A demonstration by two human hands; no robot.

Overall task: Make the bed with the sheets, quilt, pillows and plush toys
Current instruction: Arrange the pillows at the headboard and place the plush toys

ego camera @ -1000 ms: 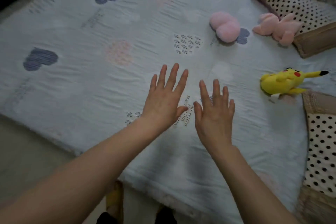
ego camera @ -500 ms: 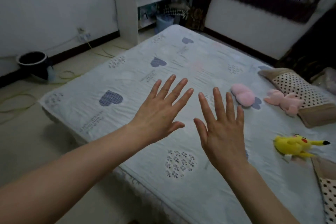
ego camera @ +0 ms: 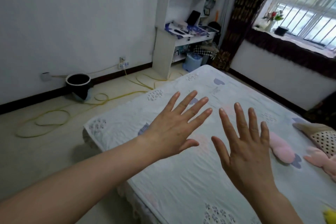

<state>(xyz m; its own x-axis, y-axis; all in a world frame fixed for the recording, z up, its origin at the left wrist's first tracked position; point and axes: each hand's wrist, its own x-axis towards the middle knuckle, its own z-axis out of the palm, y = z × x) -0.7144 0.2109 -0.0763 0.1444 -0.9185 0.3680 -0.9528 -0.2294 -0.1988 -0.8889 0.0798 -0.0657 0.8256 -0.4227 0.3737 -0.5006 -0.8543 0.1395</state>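
A pale sheet with heart prints (ego camera: 190, 183) covers the bed. My left hand (ego camera: 174, 129) and my right hand (ego camera: 247, 149) are held up above it, backs toward me, fingers spread and straight, holding nothing. At the right lie a pink round plush (ego camera: 281, 149), a pink animal plush (ego camera: 323, 163) and a polka-dot pillow (ego camera: 321, 138). A sliver of a yellow plush (ego camera: 331, 214) shows at the bottom right corner.
A white shelf unit (ego camera: 187, 23) stands against the far wall. On the floor to the left are a black bin (ego camera: 78, 80) and a looping yellow cable (ego camera: 72, 112). A barred window (ego camera: 301, 5) with dark curtains is at the far right.
The view has tilted up from the bed to the room. Both hands stay raised and spread; the yellow plush has slid to the frame's bottom corner.
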